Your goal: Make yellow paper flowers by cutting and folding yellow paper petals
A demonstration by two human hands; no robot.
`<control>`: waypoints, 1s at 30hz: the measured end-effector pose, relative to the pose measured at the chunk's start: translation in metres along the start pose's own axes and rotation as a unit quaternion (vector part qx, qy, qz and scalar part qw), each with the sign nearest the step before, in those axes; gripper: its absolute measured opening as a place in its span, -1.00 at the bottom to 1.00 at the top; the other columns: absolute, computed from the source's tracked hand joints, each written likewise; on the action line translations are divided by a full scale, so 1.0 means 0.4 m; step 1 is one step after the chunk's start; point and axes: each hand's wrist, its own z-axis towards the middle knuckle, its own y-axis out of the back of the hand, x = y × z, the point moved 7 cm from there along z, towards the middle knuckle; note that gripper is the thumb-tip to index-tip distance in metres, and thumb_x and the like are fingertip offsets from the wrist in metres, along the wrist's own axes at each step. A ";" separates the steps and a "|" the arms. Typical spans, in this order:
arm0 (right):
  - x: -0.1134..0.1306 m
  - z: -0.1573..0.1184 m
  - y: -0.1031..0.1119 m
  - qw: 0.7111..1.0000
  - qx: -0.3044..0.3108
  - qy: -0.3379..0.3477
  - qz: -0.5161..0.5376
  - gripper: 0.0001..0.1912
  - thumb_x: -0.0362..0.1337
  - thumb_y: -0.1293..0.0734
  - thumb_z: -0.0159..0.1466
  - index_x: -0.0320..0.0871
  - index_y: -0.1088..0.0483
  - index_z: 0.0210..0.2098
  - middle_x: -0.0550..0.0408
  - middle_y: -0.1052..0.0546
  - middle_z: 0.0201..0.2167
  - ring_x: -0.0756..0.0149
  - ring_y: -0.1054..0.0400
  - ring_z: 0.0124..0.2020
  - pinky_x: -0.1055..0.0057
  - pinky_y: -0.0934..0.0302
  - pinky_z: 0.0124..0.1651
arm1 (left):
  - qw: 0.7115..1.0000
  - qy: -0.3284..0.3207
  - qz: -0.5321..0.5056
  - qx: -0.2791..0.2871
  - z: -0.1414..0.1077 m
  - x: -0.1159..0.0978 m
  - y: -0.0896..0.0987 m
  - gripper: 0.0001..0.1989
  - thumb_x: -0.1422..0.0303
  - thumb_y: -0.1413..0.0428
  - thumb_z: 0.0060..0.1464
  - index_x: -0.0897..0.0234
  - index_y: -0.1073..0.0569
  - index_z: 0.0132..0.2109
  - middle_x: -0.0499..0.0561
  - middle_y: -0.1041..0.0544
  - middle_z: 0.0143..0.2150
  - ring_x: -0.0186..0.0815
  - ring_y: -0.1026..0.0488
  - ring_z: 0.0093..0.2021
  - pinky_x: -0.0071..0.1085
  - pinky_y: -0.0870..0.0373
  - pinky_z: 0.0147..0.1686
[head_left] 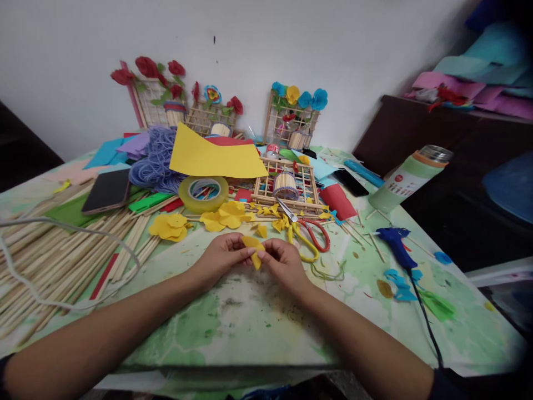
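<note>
A small folded piece of yellow paper [253,248] is pinched between both hands above the table's near middle. My left hand [227,254] grips its left side with thumb and fingers. From the other side my right hand [285,262] closes on its right edge. Just beyond lie yellow paper flowers [227,216], with another yellow flower [169,226] to the left. Scissors [306,232] with red and yellow handles rest behind my right hand, amid small yellow paper scraps [266,211].
Bamboo sticks [62,261] and a white cable [37,286] cover the left side. Clear tape [204,194], a yellow sheet [214,158] and a stick lattice [287,180] stand mid-table. At right are a blue glue gun [397,244] with its cord and a tilted green bottle [406,180].
</note>
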 end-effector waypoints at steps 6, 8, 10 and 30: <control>-0.019 0.007 0.002 0.999 -0.012 -0.028 0.037 -0.76 -0.12 -0.30 0.13 -0.19 -0.35 -0.47 0.16 -0.37 -0.56 0.45 -0.18 -0.55 0.51 -0.08 -0.47 | 1.000 0.008 -0.024 0.013 0.005 0.014 0.003 -0.75 0.22 -0.23 -0.07 0.36 -0.46 -0.40 -0.05 -0.51 -0.51 -0.44 -0.39 -0.50 -0.56 -0.30 -0.46; -0.016 0.008 0.006 0.999 -0.019 -0.020 0.031 -0.76 -0.12 -0.30 0.13 -0.19 -0.35 -0.47 0.16 -0.36 -0.56 0.45 -0.18 -0.54 0.50 -0.08 -0.46 | 0.999 0.012 -0.039 0.015 0.007 0.017 0.005 -0.74 0.20 -0.20 -0.04 0.36 -0.46 -0.39 -0.03 -0.52 -0.51 -0.44 -0.41 -0.49 -0.56 -0.31 -0.45; -0.013 0.008 0.008 0.999 -0.024 -0.012 0.018 -0.76 -0.12 -0.29 0.13 -0.20 -0.34 -0.47 0.16 -0.36 -0.56 0.44 -0.18 -0.53 0.49 -0.09 -0.45 | 0.999 0.015 -0.048 0.014 0.008 0.019 0.006 -0.72 0.18 -0.18 -0.02 0.35 -0.46 -0.37 -0.03 -0.53 -0.51 -0.42 -0.42 -0.49 -0.55 -0.32 -0.45; 0.018 -0.002 -0.003 0.991 -0.003 0.045 -0.125 -0.90 -0.26 -0.27 0.14 -0.17 -0.34 -0.44 0.18 -0.37 -0.56 0.44 -0.21 -0.53 0.50 -0.10 -0.45 | 0.960 -0.092 0.259 0.055 -0.015 -0.023 -0.019 -0.60 0.18 0.08 0.18 0.33 -0.41 -0.48 -0.07 -0.41 -0.56 -0.40 -0.34 -0.50 -0.53 -0.27 -0.45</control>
